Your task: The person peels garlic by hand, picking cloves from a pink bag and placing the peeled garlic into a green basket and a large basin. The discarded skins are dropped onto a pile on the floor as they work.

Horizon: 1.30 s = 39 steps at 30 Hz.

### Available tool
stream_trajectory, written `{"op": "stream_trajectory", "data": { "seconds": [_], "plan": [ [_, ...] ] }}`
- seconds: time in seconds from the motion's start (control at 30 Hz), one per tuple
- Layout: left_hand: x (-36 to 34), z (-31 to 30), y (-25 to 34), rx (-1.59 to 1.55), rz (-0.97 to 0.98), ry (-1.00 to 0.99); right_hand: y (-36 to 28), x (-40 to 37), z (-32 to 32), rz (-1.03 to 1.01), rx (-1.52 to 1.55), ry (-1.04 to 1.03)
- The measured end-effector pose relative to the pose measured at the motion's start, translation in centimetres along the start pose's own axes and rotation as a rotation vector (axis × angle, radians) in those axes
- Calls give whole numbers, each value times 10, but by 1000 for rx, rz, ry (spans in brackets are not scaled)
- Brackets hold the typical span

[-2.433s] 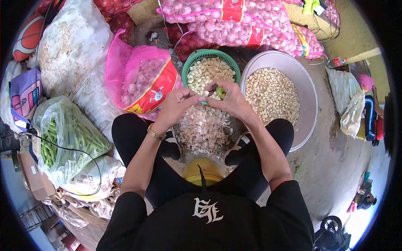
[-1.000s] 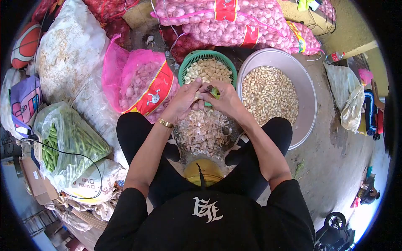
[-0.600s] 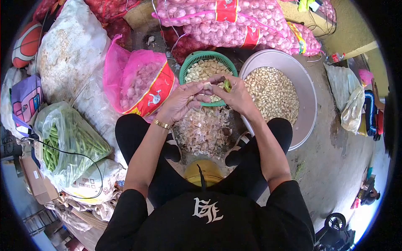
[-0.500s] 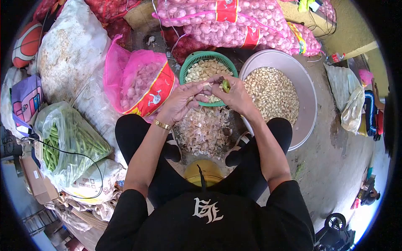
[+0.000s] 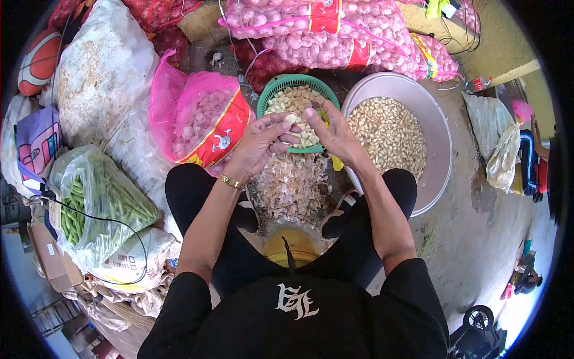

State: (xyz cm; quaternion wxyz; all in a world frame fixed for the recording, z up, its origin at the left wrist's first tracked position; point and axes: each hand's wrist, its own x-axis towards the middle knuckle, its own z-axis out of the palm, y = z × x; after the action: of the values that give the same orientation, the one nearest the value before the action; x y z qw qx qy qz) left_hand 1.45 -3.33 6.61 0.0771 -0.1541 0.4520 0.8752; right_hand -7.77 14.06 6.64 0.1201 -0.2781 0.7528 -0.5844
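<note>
My left hand [image 5: 263, 139] pinches a pale peeled garlic clove [image 5: 290, 119] between thumb and fingertips, above the near left part of a green plastic basket [image 5: 263, 107]. Peeled garlic cloves [image 5: 293, 99] lie in that basket. Over its right side is my right hand [image 5: 338, 137], thumb raised and fingers curled round a small yellow-handled knife [image 5: 338, 163]. Its handle end shows below the palm; the blade cannot be made out clearly. The two hands are apart. Beneath them a heap of garlic skins [image 5: 290, 188] covers the floor between my feet.
A wide pale tub [image 5: 439, 155] of unpeeled cloves stands right of the basket. An open pink mesh bag [image 5: 200, 119] of garlic is at left, with full garlic sacks [image 5: 341, 36] behind. A bag of green beans [image 5: 101, 197] lies farther left. A yellow container [image 5: 290, 248] sits between my legs.
My hands have separated, and the clove now shows in my left fingertips. The right hand has turned, its thumb lifted, and the yellow handle now shows below the palm.
</note>
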Motion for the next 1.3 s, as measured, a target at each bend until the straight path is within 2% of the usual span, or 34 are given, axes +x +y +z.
{"op": "stream_trajectory", "data": {
  "seconds": [0.03, 0.1, 0.13, 0.2, 0.23, 0.3, 0.33, 0.4, 0.5, 0.73, 0.9, 1.13, 1.23, 1.3],
  "plan": [
    [0, 1, 1, 0, 0, 0, 0, 0, -2, 0, 0, -1],
    [-1, 4, 3, -38, -24, 32, -2, -1, -7, 255, 125, -156],
    [0, 5, 2, -38, -24, 31, 0, -1, -6, 255, 125, -155],
    [1, 8, -1, -62, 56, 71, 2, -3, -2, -97, -145, -65],
    [2, 11, -2, -61, 55, 71, -1, -6, -3, -97, -145, -64],
    [2, 17, -4, 3, 190, 121, -11, -10, -6, 217, -118, -186],
    [2, 16, -5, 5, 189, 121, -10, -10, -5, 217, -117, -185],
    [3, 14, -10, 296, 345, 131, -11, -10, -5, 544, 289, -321],
    [1, 23, -15, 377, 402, 192, -19, -8, -1, 633, 468, -327],
    [-1, 26, -19, 505, 435, 208, -18, -9, -1, 704, 579, -367],
    [-1, 24, -20, 639, 570, 205, -15, -7, 1, 738, 626, -403],
    [-2, 24, -19, 711, 553, 225, -19, -7, -1, 758, 610, -426],
    [-2, 27, -18, 774, 635, 228, -20, -5, -2, 784, 633, -455],
    [-3, 27, -16, 957, 754, 222, -21, -4, -4, 753, 657, -463]
  ]
}}
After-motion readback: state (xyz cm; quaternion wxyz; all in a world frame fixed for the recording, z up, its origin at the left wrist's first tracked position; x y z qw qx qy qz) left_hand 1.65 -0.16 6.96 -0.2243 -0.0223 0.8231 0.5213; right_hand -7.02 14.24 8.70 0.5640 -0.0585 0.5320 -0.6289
